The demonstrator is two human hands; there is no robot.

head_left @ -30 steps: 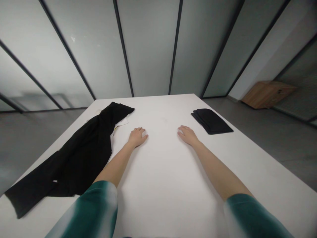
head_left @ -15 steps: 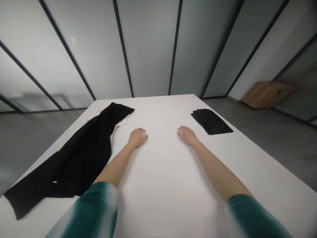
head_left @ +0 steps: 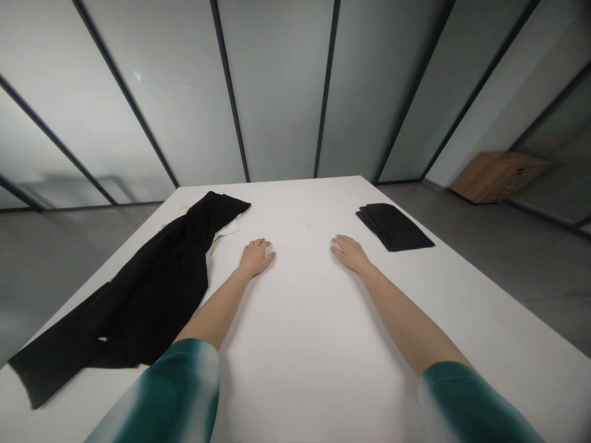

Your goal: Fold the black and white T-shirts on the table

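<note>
My left hand (head_left: 256, 256) lies palm down on the white table (head_left: 305, 332), fingers spread and nothing held. To its left a black garment (head_left: 157, 283) is spread out unevenly, running from the near left corner toward the far side. Some white and pale pieces (head_left: 227, 229) stick out from under it. My right hand (head_left: 349, 251) also rests flat on the table with its fingers apart and holds nothing. Nearest to it, on the right, sits a neat stack of folded black cloth (head_left: 396, 227). Neither hand touches the fabric.
Frosted glass panels (head_left: 281, 92) with dark frames rise behind the table's far edge. A wooden cabinet (head_left: 498, 176) stands on the grey floor (head_left: 466, 227) at the right. The table edges slope away on both sides.
</note>
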